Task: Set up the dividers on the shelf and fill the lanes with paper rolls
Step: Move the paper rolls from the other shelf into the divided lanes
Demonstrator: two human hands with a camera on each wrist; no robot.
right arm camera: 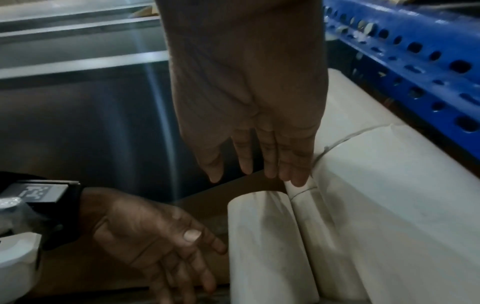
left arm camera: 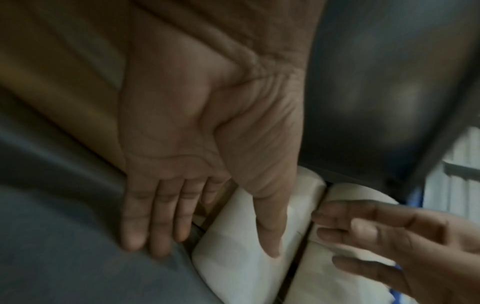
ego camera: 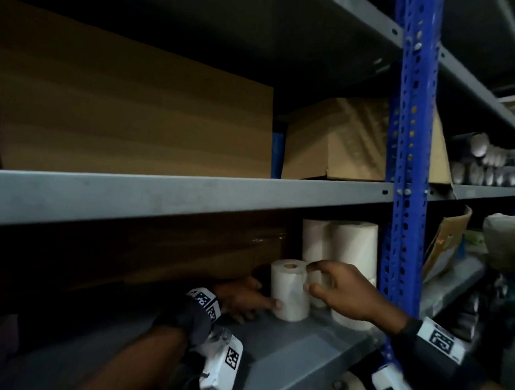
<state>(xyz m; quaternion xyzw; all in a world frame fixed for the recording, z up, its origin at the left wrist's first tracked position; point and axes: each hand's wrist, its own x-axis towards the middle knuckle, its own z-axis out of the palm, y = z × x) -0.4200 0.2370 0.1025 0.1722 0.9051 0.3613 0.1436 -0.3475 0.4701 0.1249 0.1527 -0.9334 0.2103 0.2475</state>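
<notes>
A short white paper roll (ego camera: 289, 289) stands upright on the grey lower shelf (ego camera: 288, 350). My left hand (ego camera: 246, 299) lies low on its left, fingers straight along the shelf floor and thumb resting on the roll (left arm camera: 233, 257). My right hand (ego camera: 310, 277) hovers at the roll's right side with relaxed, nearly straight fingers that touch its top edge and side. The right wrist view has this roll (right arm camera: 265, 246) pressed against a neighbouring roll (right arm camera: 389, 205). Taller white rolls (ego camera: 351, 244) stand behind. A brown cardboard panel (ego camera: 161, 249) runs along the left.
A blue perforated upright (ego camera: 409, 171) bounds the bay on the right. The grey edge of the shelf above (ego camera: 162, 197) overhangs closely. Two cardboard boxes (ego camera: 136, 117) (ego camera: 334, 145) sit on that upper shelf. More goods fill the bay to the right (ego camera: 485, 167).
</notes>
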